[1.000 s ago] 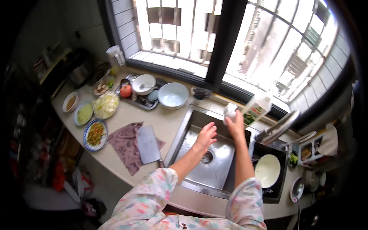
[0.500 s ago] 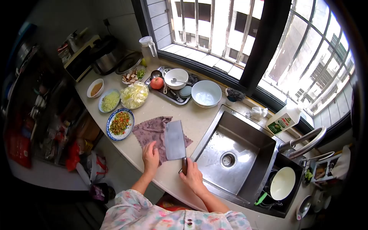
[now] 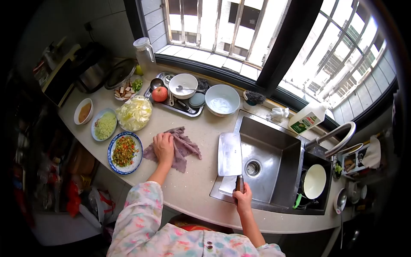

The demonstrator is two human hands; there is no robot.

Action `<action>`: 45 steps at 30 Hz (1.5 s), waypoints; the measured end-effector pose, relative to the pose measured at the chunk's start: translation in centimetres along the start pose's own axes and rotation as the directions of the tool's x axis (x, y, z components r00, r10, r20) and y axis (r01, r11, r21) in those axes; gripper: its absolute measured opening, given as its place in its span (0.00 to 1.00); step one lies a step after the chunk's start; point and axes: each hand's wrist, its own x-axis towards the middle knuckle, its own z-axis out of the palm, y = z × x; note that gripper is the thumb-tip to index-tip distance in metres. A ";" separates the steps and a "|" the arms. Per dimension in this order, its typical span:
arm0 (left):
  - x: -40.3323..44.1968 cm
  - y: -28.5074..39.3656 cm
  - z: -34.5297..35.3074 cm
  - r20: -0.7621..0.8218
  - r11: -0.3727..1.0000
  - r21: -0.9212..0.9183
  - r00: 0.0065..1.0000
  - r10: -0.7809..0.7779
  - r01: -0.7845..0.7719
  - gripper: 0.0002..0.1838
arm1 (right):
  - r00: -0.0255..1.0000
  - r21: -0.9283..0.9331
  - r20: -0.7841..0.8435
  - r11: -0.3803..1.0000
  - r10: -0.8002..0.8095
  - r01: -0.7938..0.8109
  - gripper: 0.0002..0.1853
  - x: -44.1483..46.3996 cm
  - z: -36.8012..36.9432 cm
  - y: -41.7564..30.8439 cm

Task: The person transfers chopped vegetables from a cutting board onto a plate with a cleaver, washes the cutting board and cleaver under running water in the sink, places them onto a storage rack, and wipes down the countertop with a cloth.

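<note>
My right hand [image 3: 242, 198] is wrapped round the dark handle of a cleaver [image 3: 230, 155]. The wide blade points away from me, over the left edge of the metal sink [image 3: 274, 158]. On the counter to the left, my left hand [image 3: 163, 147] presses on a crumpled purple-grey cloth [image 3: 183, 150], with fingers bent over it and part of the cloth bunched up beside them. Just left of the cloth is a blue-rimmed plate [image 3: 124, 153] of chopped green and red pieces.
A bowl of cut cabbage [image 3: 134, 113], a plate of green shreds [image 3: 104, 125] and a tray [image 3: 198, 113] with an apple [image 3: 160, 94] stand at the back left. A pale blue bowl [image 3: 222, 100], a white bottle [image 3: 307, 117] and the faucet [image 3: 342, 139] line the window side.
My right hand has lifted the cleaver off the cloth and moved it right to the sink edge. My left hand has come down on the cloth, which is now more crumpled.
</note>
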 end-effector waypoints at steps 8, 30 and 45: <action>-4.8 9.6 3.3 0.301 0.920 -0.237 0.877 0.374 -0.312 0.20 | 0.991 0.177 -0.120 0.984 0.053 -0.031 0.20 -4.2 -2.0 -0.3; -6.8 12.9 4.6 0.226 0.961 -0.275 0.972 0.057 0.008 0.23 | 0.980 0.002 0.119 0.987 -0.160 0.161 0.26 -3.7 -7.9 -5.3; -16.0 1.8 -24.7 0.826 -0.177 -0.546 0.562 0.051 0.819 0.29 | 0.518 -0.415 0.855 0.648 0.037 0.638 0.26 -10.8 9.1 -6.4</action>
